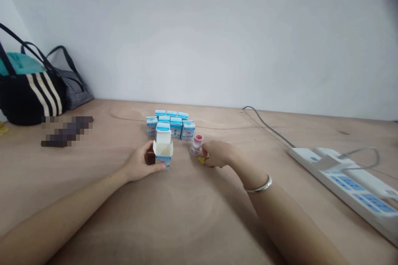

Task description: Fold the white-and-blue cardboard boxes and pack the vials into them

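My left hand (141, 162) is wrapped round a small white and blue carton (163, 161), its top flaps open and the lid standing up at the back. My right hand (217, 153) has its fingers drawn together at a small yellow piece (202, 160), whose kind I cannot make out. Right by those fingers is a small clear bottle (196, 146) with a pink ring at its top; whether they touch it is hard to tell. Behind the open carton stand several similar cartons (175, 127) in a close group.
A white power strip (342, 186) with a plugged-in adapter lies on the right, its grey cable (267, 125) running toward the wall. At the left are a black striped bag (31, 95), a grey striped bag (74, 87) and a dark pixelated object (66, 132) on the wooden table (174, 223).
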`<state>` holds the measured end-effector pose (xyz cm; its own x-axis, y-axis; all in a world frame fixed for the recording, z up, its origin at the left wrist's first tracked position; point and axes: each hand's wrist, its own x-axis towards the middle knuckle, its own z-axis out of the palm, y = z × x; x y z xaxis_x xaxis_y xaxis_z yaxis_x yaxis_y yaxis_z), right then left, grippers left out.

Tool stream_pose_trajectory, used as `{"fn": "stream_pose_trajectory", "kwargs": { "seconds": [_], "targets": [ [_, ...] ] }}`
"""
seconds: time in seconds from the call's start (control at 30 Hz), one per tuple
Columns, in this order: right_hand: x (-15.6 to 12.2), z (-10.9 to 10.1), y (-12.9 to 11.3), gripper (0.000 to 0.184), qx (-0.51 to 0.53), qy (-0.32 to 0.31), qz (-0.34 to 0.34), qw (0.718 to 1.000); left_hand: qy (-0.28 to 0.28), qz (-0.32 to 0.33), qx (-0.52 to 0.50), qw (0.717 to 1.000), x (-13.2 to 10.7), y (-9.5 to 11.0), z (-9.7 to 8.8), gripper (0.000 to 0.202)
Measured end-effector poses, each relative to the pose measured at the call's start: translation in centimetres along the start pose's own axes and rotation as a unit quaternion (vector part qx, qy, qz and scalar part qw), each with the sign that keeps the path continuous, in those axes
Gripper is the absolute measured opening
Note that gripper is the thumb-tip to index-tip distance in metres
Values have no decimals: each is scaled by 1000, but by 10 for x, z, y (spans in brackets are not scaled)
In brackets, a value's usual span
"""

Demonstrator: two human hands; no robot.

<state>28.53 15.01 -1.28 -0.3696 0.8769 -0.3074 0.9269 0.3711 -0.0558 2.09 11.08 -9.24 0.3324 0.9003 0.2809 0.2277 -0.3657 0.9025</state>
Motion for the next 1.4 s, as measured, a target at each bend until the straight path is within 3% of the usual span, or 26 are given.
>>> {"fn": "stream_pose_trajectory", "kwargs": {
  "seconds": [0.13, 0.23, 0.3, 0.4, 0.47, 0.6, 0.7, 0.77, 0.87, 0.93, 1.2, 1.3, 1.4],
  "targets": [
    [-8, -13, 1, 13, -7, 32, 19, 999, -11, 24, 95, 995, -2, -1, -1, 46],
    [-18, -20, -10, 14, 48, 57, -84, 994, 30, 74, 154, 985, -2, 1, -3, 46],
    [-21, -21, -21, 12, 125, 135, -171, 968, 67, 101, 206, 971, -2, 2, -5, 53],
    [-15, -16, -37, 18, 217, 303, -178, 911, 78, 128, 261, 954, -1, -1, -8, 58],
    [-8, -8, -44, 17, 216, 359, -202, 885, 55, 151, 274, 948, 0, -4, -9, 56],
    [4, 14, -50, 25, 135, 298, -298, 897, -4, 190, 286, 939, 0, -5, -8, 53],
    [7, 25, -52, 26, 118, 238, -300, 916, -21, 163, 252, 954, -3, -2, -7, 74],
    [6, 28, -53, 25, 122, 224, -291, 922, 8, 128, 220, 967, -5, -1, -7, 72],
    [3, 28, -55, 22, 120, 229, -271, 927, 75, 61, 180, 979, -4, -2, -9, 41],
    [1, 28, -56, 21, 110, 232, -264, 930, 82, 26, 166, 982, -2, -4, -9, 30],
    [3, 39, -52, 23, 120, 256, -269, 921, 44, 9, 124, 991, -2, -10, -7, 28],
    [5, 47, -50, 29, 129, 286, -282, 907, 65, 11, 159, 985, -6, -13, -13, 30],
    [5, 56, -49, 36, 118, 317, -288, 896, 94, 65, 222, 968, -11, -8, -17, 31]
  ]
}}
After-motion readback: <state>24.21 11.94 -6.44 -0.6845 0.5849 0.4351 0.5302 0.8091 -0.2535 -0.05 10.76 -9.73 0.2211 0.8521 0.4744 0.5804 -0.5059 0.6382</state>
